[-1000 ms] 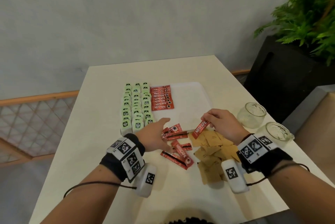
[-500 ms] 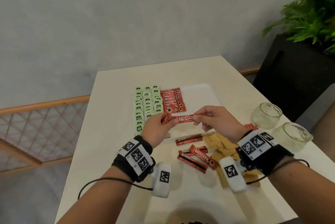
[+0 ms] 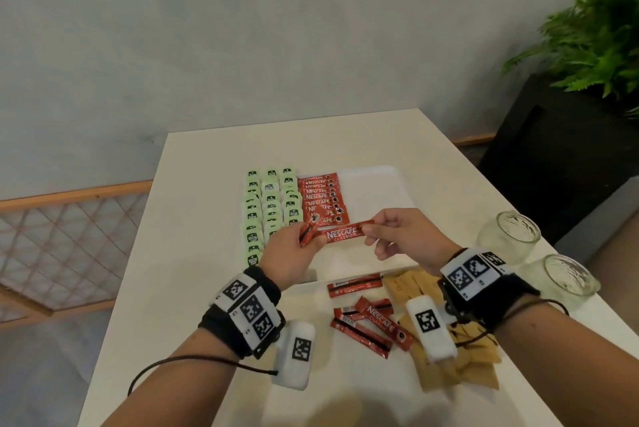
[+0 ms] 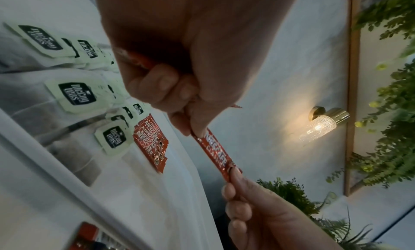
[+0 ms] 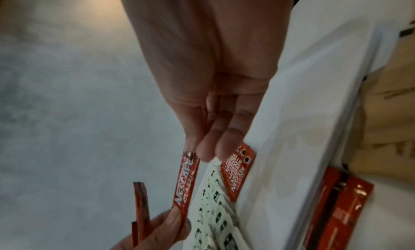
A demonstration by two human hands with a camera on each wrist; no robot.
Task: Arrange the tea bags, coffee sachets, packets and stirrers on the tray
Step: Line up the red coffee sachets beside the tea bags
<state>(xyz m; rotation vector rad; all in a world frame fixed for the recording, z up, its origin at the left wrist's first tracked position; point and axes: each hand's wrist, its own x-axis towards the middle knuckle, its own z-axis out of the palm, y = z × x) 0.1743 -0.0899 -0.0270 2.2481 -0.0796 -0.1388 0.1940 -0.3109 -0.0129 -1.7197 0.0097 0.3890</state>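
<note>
Both hands hold one red Nescafe sachet (image 3: 342, 235) level above the white tray (image 3: 377, 184). My right hand (image 3: 397, 236) pinches its right end. My left hand (image 3: 294, 250) pinches its left end and also grips other red sachets (image 3: 306, 236). In the left wrist view the held sachet (image 4: 215, 150) runs from my thumb to the right hand's fingertips (image 4: 233, 175). The right wrist view shows the same sachet (image 5: 186, 181). On the tray lie rows of green tea bags (image 3: 271, 209) and a stack of red sachets (image 3: 321, 198). Loose red sachets (image 3: 373, 319) and brown packets (image 3: 449, 357) lie on the table.
Two glass jars (image 3: 508, 235) (image 3: 560, 281) stand at the table's right edge. A black planter (image 3: 553, 157) with a fern stands beyond the right side. A wooden lattice railing (image 3: 69, 240) runs on the left. The tray's right half (image 3: 373, 198) is bare white.
My left hand left the loose pile with red sachets in it and rose over the tray. My right hand brought its sachet across, and both hands now hold it by its ends.
</note>
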